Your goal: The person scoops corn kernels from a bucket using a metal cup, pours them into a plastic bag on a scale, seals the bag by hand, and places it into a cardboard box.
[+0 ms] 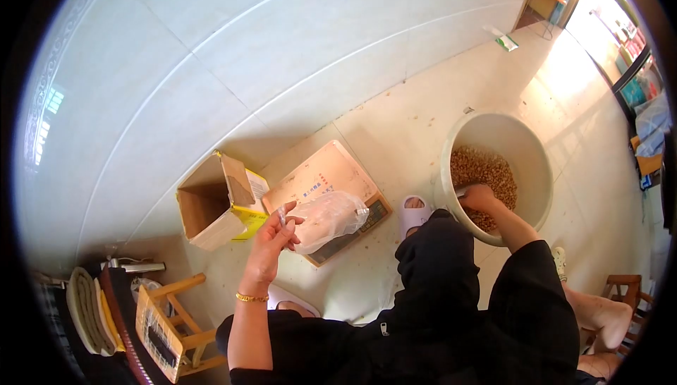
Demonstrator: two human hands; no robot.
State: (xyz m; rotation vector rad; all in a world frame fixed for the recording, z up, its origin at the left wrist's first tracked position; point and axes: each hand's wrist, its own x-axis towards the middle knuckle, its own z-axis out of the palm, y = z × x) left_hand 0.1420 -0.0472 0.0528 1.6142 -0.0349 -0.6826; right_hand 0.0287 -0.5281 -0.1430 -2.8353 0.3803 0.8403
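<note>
My left hand [276, 238] pinches the gathered edge of a clear plastic bag [326, 219]. The bag hangs limp over a flat, cardboard-coloured platform [329, 166], which has printed characters and a dark panel along its lower right edge and looks like a scale. On the other side, my right hand [478, 198] reaches down into a large pale bucket [532, 166]. Small brown pieces that look like nuts [486, 168] lie in the bucket. The right fingers are curled at the pile beside a whitish edge; what they grip is not clear.
An open cardboard box [211, 205] stands left of the platform, near the tiled wall. Wooden stools [169, 328] are at lower left and lower right. A green packet [506, 43] lies by the far wall. Another person's bare leg [596, 314] shows at right.
</note>
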